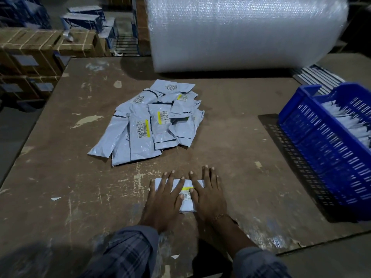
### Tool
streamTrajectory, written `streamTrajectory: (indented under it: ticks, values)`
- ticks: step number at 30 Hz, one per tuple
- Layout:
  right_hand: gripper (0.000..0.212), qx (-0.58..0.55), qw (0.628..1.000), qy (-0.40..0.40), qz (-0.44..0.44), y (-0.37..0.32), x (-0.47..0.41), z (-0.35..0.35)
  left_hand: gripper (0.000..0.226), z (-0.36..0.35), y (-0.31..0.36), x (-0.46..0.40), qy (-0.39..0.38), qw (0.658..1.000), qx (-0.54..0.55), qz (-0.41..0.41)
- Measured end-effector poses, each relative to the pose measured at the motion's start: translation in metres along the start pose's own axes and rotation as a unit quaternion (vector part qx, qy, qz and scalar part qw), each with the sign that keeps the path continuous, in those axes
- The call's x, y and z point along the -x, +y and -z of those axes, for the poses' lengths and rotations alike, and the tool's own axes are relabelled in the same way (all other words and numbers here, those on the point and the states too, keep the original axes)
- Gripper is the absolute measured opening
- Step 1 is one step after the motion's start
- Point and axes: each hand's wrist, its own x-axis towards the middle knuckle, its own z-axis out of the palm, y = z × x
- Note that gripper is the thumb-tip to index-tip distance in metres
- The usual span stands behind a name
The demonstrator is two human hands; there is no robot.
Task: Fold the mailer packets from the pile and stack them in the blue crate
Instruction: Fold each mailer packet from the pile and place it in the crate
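Observation:
A folded grey mailer packet [185, 189] with a yellow stripe and a barcode lies on the worn brown table [80, 177] near me. My left hand [163, 199] presses flat on its left part, fingers straight and spread. My right hand [208, 193] presses flat on its right part. Farther back, at the table's middle, sits the pile of grey mailer packets [152, 121], several with barcode labels. The blue crate [329, 145] stands at the right edge, tilted, with folded packets [349, 119] stacked inside.
A big roll of bubble wrap [247, 33] fills the back of the table. Strapped cardboard boxes [40, 49] and blue-white cartons [84, 19] stand beyond the left edge. A dark perforated sheet [297, 159] lies under the crate. Small paper scraps [55, 198] dot the table.

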Motion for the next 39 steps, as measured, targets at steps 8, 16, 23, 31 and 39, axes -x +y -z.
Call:
streamTrajectory:
  ticks: [8,16,23,31,39]
  values:
    - [0.059,-0.013,0.998,0.016,-0.059,-0.017,0.039,-0.008,0.059,0.000,0.007,-0.006,0.024,0.999,0.014,0.047]
    - [0.057,-0.012,1.000,-0.016,-0.012,-0.006,0.027,-0.005,0.066,-0.007,-0.003,0.001,-0.014,0.995,-0.058,-0.078]
    - [0.063,0.018,0.998,-0.042,0.037,0.008,0.031,-0.002,0.077,-0.001,-0.001,0.008,-0.051,0.997,0.021,-0.058]
    - [0.066,0.034,0.998,-0.052,0.015,0.009,0.068,0.010,0.073,-0.002,-0.008,0.002,-0.059,0.995,0.029,-0.081]
    - [0.077,-0.041,0.997,-0.024,-0.056,0.007,0.015,0.007,0.069,-0.002,-0.004,0.011,-0.021,0.994,-0.029,-0.108]
